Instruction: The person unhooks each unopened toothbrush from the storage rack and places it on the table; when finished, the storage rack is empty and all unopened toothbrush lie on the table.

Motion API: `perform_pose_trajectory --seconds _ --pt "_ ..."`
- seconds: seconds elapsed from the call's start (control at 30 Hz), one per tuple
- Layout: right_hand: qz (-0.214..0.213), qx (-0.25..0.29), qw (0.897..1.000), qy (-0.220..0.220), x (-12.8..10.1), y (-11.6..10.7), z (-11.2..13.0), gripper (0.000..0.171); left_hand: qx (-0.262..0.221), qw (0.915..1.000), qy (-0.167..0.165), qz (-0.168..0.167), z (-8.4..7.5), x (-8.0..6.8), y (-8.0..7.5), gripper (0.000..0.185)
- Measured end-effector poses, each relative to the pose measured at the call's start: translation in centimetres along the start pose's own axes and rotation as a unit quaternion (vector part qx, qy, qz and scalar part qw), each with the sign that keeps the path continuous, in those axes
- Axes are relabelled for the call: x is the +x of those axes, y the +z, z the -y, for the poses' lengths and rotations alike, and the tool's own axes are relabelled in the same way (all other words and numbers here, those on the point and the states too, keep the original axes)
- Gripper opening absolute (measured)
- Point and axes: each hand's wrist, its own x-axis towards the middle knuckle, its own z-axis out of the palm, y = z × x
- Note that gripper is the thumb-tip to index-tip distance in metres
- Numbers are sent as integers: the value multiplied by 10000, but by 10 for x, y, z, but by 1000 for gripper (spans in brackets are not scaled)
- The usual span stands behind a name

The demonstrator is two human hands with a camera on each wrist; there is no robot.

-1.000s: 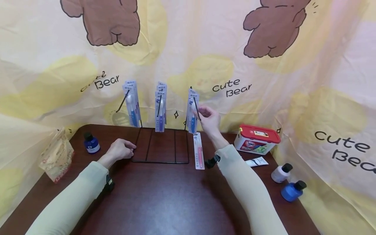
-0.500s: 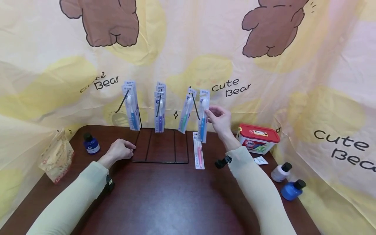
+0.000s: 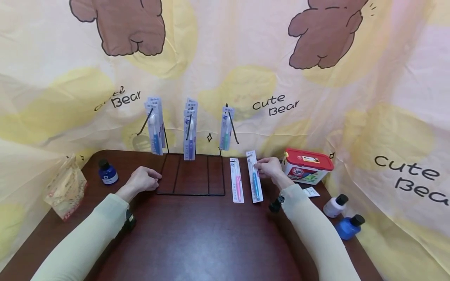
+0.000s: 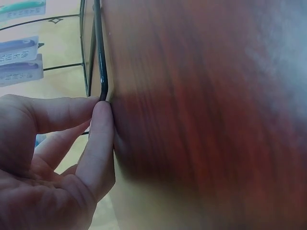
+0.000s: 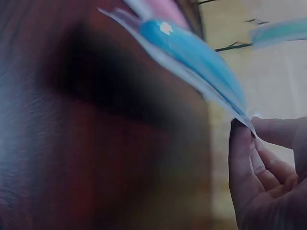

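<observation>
My right hand (image 3: 270, 168) pinches the edge of a packaged blue toothbrush (image 3: 256, 181) between thumb and fingers, just right of a packaged pink toothbrush (image 3: 238, 181) lying on the table. In the right wrist view the blue toothbrush's pack (image 5: 196, 67) tilts above the tabletop. At the front left corner of a black wire rack (image 3: 190, 194), my left hand (image 3: 142, 180) pinches the frame, and the left wrist view shows thumb and fingertip on the wire (image 4: 101, 62). A packaged green toothbrush (image 3: 226, 132) hangs on the right hook; several packs hang on the middle and left hooks.
A red-lidded tub (image 3: 307, 166) stands at the right, with a white tube (image 3: 311, 192) in front. White (image 3: 334, 207) and blue (image 3: 349, 227) bottles line the right edge. On the left are a dark blue bottle (image 3: 108, 173) and a paper bag (image 3: 66, 189). A printed curtain hangs behind.
My right hand has taken the blue toothbrush off the right hook and brought it down and right, beside the pink one. The green pack has swung back straight. My left hand stays put.
</observation>
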Motion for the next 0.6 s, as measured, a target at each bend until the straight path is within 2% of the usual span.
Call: perform_pose_trajectory --seconds 0.07,0.2,0.43,0.6 --pt "77 -125 9998 153 5 4 -9 33 -35 10000 -30 52 0 0 0 34" --pt "23 -866 9958 286 12 10 -17 29 51 9999 -67 83 0 0 0 35" --pt "-33 -2090 9777 212 14 14 -14 26 134 9999 -12 34 0 2 2 33" --pt "-84 -2576 9662 38 12 16 -12 25 123 9999 -39 2 0 2 0 33"
